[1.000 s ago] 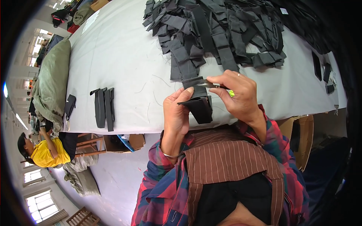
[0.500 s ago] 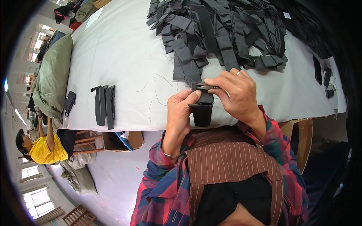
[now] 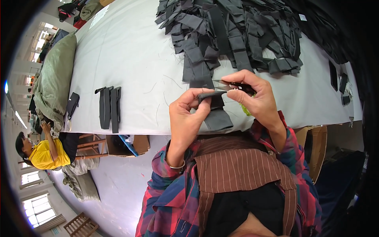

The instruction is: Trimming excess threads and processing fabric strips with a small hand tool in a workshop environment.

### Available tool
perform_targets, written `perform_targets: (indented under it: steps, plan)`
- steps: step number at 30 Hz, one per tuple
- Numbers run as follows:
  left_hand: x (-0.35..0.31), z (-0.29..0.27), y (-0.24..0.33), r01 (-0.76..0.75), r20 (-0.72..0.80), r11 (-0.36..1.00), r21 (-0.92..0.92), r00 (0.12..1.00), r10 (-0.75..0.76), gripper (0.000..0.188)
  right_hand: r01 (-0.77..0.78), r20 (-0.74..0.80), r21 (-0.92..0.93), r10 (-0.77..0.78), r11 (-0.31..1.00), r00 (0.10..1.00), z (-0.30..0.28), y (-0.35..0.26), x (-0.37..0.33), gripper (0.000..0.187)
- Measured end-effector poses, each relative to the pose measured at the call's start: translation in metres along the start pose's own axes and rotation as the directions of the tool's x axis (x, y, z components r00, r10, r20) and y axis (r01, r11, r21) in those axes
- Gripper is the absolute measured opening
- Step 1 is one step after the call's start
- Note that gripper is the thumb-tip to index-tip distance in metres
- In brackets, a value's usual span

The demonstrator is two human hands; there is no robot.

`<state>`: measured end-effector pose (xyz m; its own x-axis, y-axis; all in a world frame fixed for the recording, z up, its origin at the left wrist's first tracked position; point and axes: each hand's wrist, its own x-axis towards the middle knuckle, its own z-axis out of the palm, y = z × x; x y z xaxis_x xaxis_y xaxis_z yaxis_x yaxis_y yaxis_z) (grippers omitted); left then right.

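Observation:
A dark grey fabric strip [image 3: 218, 119] is pinched between the thumb and fingers of my left hand [image 3: 183, 118], near the table's front edge. Its lower end hangs toward me, and beyond my fingers it seems to join a folded length running up to the pile of grey strips [image 3: 237, 37]. My right hand [image 3: 258, 98] grips a pair of thread snips [image 3: 241, 86] with dark handles. Their pointed blades face left, just beyond the held fold. Something yellow-green shows beneath the right palm. Loose threads lie on the white table [image 3: 130, 59].
Several folded dark strips [image 3: 109, 108] lie on the left, with a small black pouch [image 3: 72, 104] beyond them. A large green sack [image 3: 57, 75] rests along the table's left end. A person in yellow [image 3: 49, 155] is beside it. Cardboard boxes [image 3: 140, 144] stand below the table edge.
The snips have drawn back right from the strip, showing more of their handles. My left hand has turned, folding the strip's upper edge over. The person in yellow has moved their hands.

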<state>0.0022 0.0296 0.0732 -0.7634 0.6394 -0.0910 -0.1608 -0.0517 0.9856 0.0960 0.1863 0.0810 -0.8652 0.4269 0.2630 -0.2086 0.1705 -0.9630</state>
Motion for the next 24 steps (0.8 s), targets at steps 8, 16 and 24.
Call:
perform_targets:
  steps: [8, 16, 24]
  plan:
    - [0.007, -0.007, -0.021, -0.332, -0.026, 0.916, 0.225, 0.938, 0.347, 0.018, 0.001, 0.078, -0.090, 0.006, 0.996, 0.997, -0.009, 0.008, -0.009, 0.017]
    - [0.009, -0.009, -0.034, -0.346, -0.042, 0.929, 0.132, 0.934, 0.354, 0.019, 0.147, 0.140, -0.359, -0.103, 0.922, 0.985, -0.008, 0.007, -0.011, 0.018]
    - [0.012, -0.012, -0.042, -0.389, -0.050, 0.908, 0.153, 0.915, 0.401, 0.020, 0.125, 0.073, -0.379, -0.105, 0.917, 0.992, -0.008, 0.013, -0.011, 0.017]
